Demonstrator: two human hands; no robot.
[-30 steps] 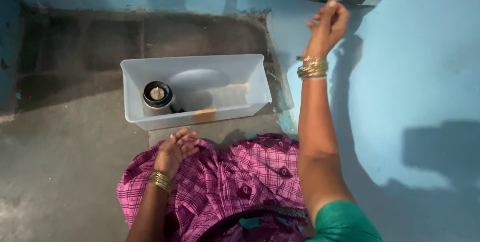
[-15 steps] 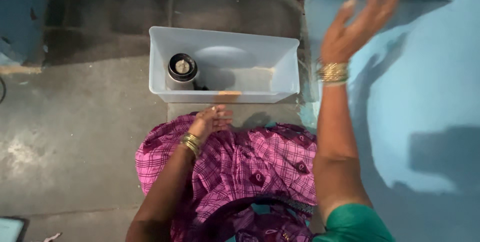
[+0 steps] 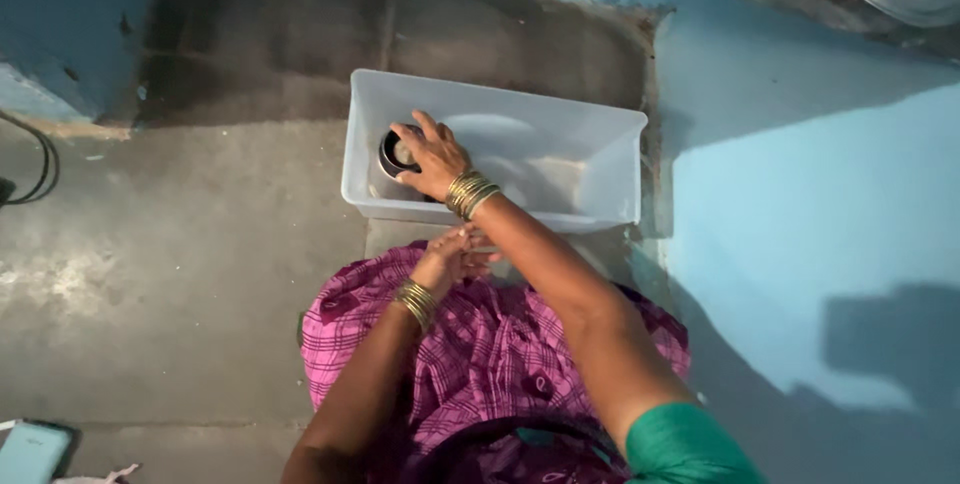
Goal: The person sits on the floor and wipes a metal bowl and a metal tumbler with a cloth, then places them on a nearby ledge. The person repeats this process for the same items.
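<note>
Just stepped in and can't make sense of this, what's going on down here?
A person crouches over a white plastic tub on the floor. Their right hand reaches into it, fingers on the rim of a small steel container in its left end. The left hand rests on their pink checked skirt.

One head camera looks steeply down, close above a white tub [image 3: 600, 159] on the floor [image 3: 170, 274].

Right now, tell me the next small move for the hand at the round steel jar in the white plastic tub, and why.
Probably close the fingers around the round steel jar and lift it straight up: the right hand already rests over its rim inside the white plastic tub, while the left hand waits on the lap.
</note>
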